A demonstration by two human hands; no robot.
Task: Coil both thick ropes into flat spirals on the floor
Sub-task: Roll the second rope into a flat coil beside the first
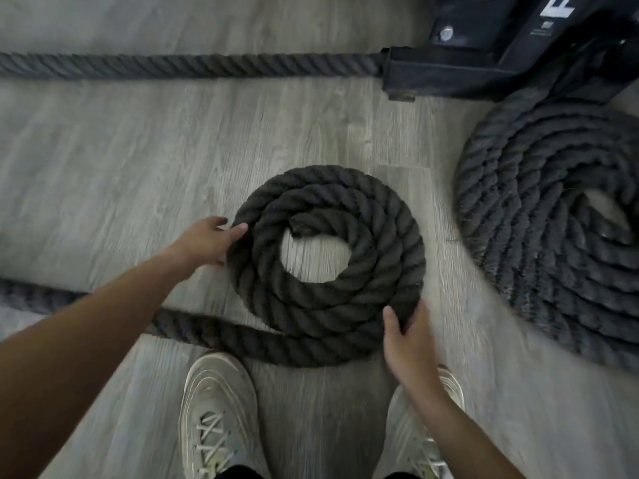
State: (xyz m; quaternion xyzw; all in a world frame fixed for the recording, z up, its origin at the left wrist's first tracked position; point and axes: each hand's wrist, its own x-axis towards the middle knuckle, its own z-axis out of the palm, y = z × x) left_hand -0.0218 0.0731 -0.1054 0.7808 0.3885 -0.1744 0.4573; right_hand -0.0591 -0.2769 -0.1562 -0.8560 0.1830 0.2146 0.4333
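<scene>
While both hands work mid-frame, left hand point(207, 242) grips half-wound rope coil point(325, 267) at its left edge, right hand point(409, 340) grips lower right rim, finished coil point(553, 236) at right.

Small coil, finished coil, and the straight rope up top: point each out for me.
small coil point(397, 236): head view, right side of its outer turn.
finished coil point(518, 236): head view, left turns.
straight rope point(190, 65): head view, mid-length.
</scene>
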